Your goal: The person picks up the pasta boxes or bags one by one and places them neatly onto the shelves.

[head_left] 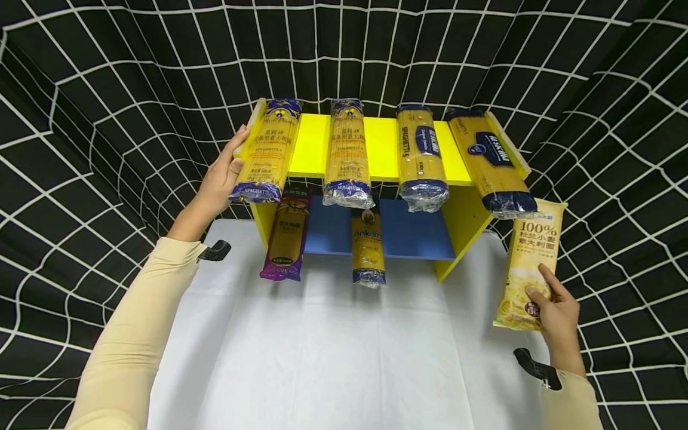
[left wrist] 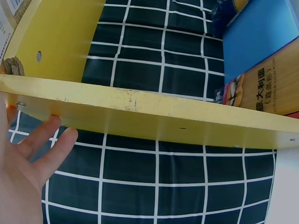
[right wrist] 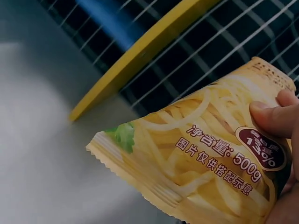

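Note:
My right hand (head_left: pixel 560 313) grips a cream-yellow pasta packet (head_left: pixel 529 263) marked 100% by its right edge, upright beside the shelf's right end. In the right wrist view, the thumb lies on the packet's printed front (right wrist: pixel 205 144). My left hand (head_left: pixel 221 179) touches the outside of the yellow shelf's (head_left: pixel 381 149) left end, fingers nearly straight. The left wrist view shows those fingers (left wrist: pixel 49 142) against the side panel (left wrist: pixel 154 123). Spaghetti packs (head_left: pixel 269 149), (head_left: pixel 346 149) with blue ends lie on the top board, along with two navy-labelled packs (head_left: pixel 421 161), (head_left: pixel 478 134).
On the blue lower board (head_left: pixel 414 230) lie a purple-ended pasta packet (head_left: pixel 287 239) and a yellow pack with a dark label (head_left: pixel 368 248), both overhanging its front. A white cloth (head_left: pixel 344 352) covers the surface below. Black curtains with white grid lines (head_left: pixel 301 36) surround the shelf.

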The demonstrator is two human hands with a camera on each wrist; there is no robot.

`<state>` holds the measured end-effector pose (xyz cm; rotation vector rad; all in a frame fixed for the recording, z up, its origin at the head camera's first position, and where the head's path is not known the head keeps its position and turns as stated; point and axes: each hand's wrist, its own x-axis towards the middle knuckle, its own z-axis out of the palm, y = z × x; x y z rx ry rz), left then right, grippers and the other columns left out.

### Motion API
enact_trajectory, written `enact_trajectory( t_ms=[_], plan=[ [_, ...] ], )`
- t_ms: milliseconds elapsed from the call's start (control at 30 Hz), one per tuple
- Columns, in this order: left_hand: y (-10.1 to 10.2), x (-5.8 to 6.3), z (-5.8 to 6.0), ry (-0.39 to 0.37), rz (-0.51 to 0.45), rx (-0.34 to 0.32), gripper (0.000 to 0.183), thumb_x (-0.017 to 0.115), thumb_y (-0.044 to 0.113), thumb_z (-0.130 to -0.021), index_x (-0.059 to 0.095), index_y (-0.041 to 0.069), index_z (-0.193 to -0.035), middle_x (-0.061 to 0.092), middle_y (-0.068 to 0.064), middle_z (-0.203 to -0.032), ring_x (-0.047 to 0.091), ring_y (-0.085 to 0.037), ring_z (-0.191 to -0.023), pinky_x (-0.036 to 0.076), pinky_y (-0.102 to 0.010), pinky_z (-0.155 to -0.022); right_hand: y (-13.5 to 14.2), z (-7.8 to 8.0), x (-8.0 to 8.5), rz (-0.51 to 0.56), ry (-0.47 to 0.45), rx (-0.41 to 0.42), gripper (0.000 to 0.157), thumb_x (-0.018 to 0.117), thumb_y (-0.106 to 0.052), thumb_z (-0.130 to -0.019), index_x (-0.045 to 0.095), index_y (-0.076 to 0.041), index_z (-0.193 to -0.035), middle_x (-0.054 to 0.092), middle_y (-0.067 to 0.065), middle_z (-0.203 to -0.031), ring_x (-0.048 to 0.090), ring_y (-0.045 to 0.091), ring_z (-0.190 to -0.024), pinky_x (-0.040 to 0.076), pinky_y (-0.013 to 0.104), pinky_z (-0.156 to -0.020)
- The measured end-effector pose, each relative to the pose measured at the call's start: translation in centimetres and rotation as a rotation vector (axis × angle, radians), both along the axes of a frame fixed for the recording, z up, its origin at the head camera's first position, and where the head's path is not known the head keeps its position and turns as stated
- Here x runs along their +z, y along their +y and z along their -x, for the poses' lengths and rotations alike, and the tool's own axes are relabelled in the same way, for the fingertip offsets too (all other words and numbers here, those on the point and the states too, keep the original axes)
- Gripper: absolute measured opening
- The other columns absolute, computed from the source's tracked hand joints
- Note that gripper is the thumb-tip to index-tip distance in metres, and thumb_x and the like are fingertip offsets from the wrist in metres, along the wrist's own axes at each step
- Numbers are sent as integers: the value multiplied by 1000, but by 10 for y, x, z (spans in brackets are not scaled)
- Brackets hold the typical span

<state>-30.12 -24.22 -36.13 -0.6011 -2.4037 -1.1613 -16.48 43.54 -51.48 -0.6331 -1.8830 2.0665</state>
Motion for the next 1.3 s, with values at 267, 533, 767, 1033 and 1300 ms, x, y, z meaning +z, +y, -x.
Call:
enact_trajectory(
  t_ms=[267, 533, 767, 1033, 1300],
  plan=[
    [1, 1, -1, -10, 3, 4, 53, 33, 36, -106, 23, 29, -158, 15, 8, -168, 32, -27, -150, 40, -42, -111, -11, 7, 54, 125, 241, -69, 63, 67, 17, -82, 60, -11, -138, 70, -4, -109, 71, 5, -80, 57, 17, -57],
    [-1, 0, 0, -5, 24, 13, 54, 33, 38, -106, 23, 29, -158, 15, 9, -168, 34, -27, -149, 40, -24, -108, -29, 9, 96, 205, 496, -49, 61, 57, 30, -80, 58, 3, -134, 71, 9, -117, 72, 14, -86, 58, 21, -60],
    [-1, -1, 1, 7, 20, 11, 54, 33, 37, -105, 23, 29, -158, 16, 10, -168, 33, -25, -150, 36, -10, -103, -46, 5, 124, 206, 646, 32, 59, 56, 31, -80, 53, 10, -136, 69, 17, -120, 71, 19, -90, 60, 22, -65],
    [0, 0, 0, -2, 6, -2, 54, 34, 37, -105, 24, 28, -158, 15, 10, -168, 29, -25, -151, 36, -47, -115, -56, -3, 148, 206, 782, 119, 60, 54, 32, -80, 49, 13, -137, 62, 25, -130, 70, 26, -101, 61, 26, -71],
    [0, 0, -1, 5, 1, 3, 53, 34, 36, -106, 24, 28, -158, 16, 11, -167, 31, -24, -151, 34, -10, -107, -70, -2, 165, 179, 825, 222, 59, 53, 33, -80, 48, 15, -136, 63, 25, -128, 69, 27, -102, 61, 28, -74]
  ],
)
